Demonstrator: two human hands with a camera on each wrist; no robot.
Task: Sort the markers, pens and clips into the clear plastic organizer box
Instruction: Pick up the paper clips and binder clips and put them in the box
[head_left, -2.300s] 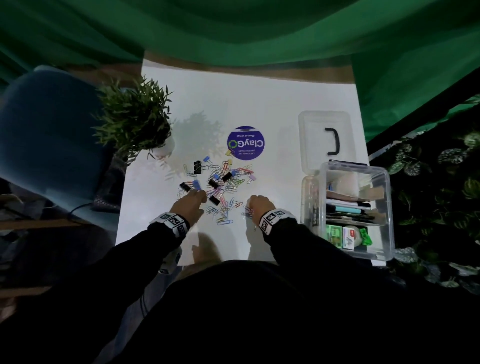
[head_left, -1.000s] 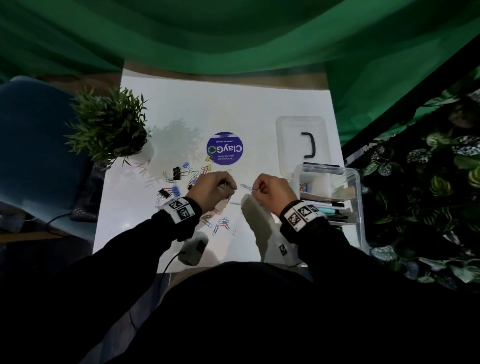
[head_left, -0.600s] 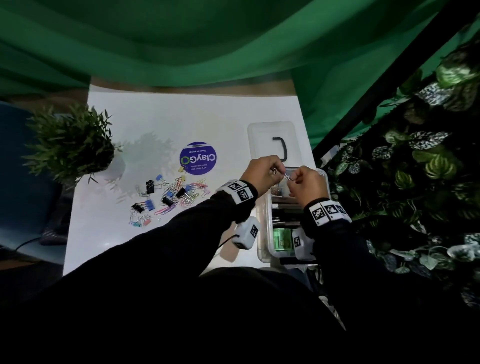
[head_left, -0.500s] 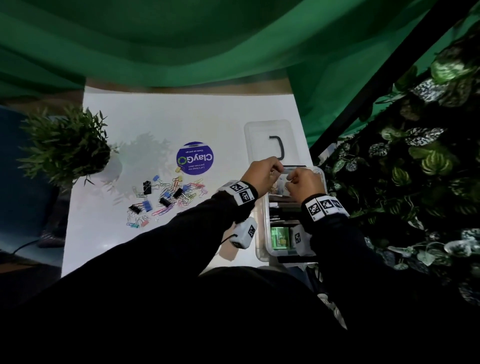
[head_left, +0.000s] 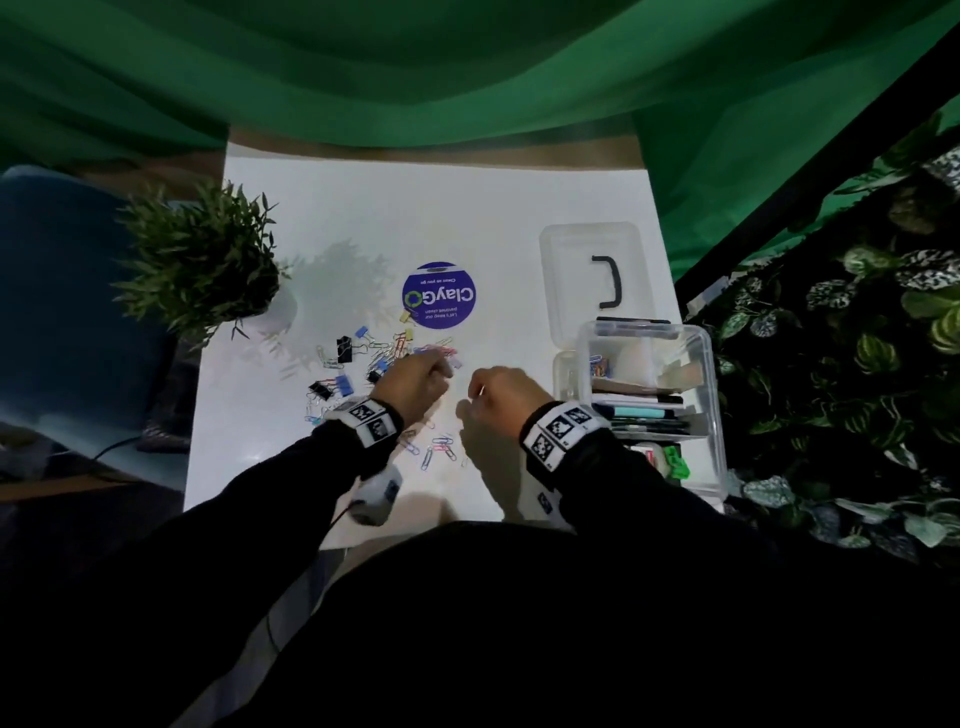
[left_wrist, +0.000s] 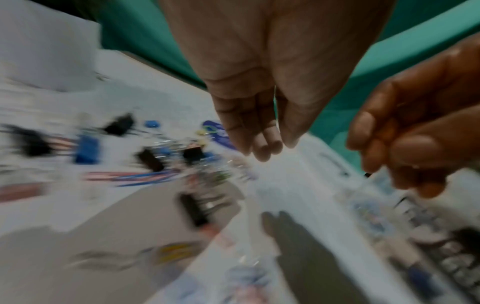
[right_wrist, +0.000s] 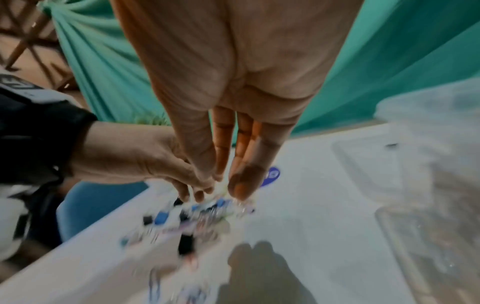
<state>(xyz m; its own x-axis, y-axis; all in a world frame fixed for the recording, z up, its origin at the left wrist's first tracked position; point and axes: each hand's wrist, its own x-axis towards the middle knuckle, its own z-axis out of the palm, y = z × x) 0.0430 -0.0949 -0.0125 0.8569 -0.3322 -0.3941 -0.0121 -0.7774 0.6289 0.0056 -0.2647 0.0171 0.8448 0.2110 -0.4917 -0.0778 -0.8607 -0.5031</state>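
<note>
Colored paper clips and black and blue binder clips lie scattered on the white table, blurred in the left wrist view. A few more paper clips lie nearer me. The clear organizer box stands open at the right, with clips in a back compartment and pens and markers in the middle. My left hand hovers over the pile's right edge, fingers hanging loose and empty. My right hand hovers between pile and box, its fingers nearly straight with the tips drawn together and nothing visible in them.
The box's clear lid with a black handle lies behind the box. A round purple sticker sits mid-table. A potted plant stands at the left edge, beside a blue chair. Dark foliage fills the right side.
Both hands gathered clips from the pile, carried them over the box's back compartment, and have now swung back left over the table, holding nothing that I can see.
</note>
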